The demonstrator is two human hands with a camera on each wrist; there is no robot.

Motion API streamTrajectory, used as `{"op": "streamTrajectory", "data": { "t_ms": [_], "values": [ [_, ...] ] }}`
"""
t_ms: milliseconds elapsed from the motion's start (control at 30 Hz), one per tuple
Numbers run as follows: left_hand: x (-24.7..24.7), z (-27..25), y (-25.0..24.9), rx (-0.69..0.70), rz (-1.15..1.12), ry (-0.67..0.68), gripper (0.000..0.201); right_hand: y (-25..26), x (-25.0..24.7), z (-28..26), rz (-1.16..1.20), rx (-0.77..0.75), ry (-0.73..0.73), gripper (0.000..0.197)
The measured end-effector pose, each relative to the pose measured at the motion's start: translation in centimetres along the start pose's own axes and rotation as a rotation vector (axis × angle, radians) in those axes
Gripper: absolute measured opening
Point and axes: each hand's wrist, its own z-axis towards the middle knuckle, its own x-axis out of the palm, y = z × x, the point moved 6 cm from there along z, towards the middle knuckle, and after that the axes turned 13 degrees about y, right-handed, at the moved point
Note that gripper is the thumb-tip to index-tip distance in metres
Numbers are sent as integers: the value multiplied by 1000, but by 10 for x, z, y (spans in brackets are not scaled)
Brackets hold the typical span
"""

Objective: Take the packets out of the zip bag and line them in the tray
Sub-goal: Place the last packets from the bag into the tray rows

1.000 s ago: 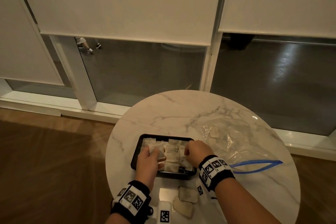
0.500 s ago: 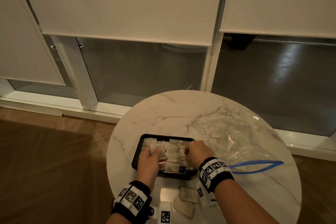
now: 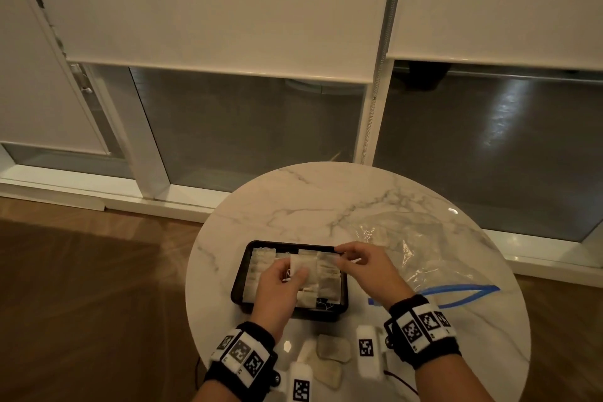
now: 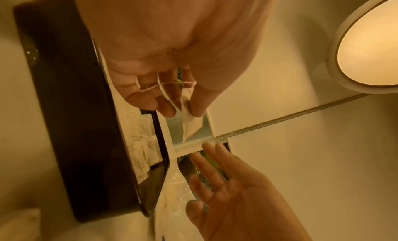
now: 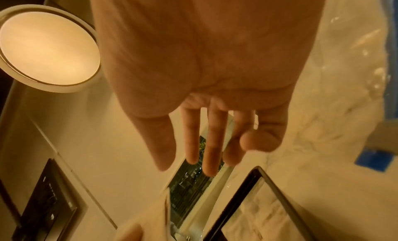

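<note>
A black tray (image 3: 240,277) on the round marble table holds several white packets (image 3: 328,274) in rows. My left hand (image 3: 295,274) hovers over the tray's middle and pinches one white packet (image 3: 303,266) between thumb and fingers; the left wrist view shows this packet (image 4: 190,120) hanging from the pinch with its string across the fingers. My right hand (image 3: 344,254) is over the tray's far right corner, fingers straight and holding nothing, as its fingers (image 5: 212,142) show in the right wrist view. The clear zip bag (image 3: 424,248) with a blue zip lies to the right.
Three loose packets (image 3: 332,347) lie on the table between my wrists, near its front edge. The bag's blue zip strip (image 3: 456,292) sits right of the tray. Bare marble (image 3: 293,199) lies beyond the tray. Windows with blinds stand behind the table.
My left hand has lifted its packet higher over the tray. My right hand has left the packets in the tray, uncurled its fingers and shifted up and to the right.
</note>
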Motion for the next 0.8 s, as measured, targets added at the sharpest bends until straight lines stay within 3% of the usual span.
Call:
{"op": "streamTrajectory", "data": {
  "t_ms": [133,267,400,500,600,700,800],
  "values": [
    [11,0,0,19,7,23,21,-4,22,-1,51,-38,187,26],
    [13,0,-2,38,24,24,18,-2,26,2,49,-42,130,18],
    [-8,8,3,30,163,-130,13,-7,18,7,-170,98,107,11],
    [-24,11,2,10,414,-155,12,-13,14,11,-458,196,120,7],
    [-23,12,4,2,744,-50,16,-11,19,15,-584,260,158,14],
    [-8,10,11,27,1196,61,33,-4,24,17,-729,308,204,19],
    [5,11,24,5,1338,172,48,0,27,22,-821,328,215,20]
  ]
}}
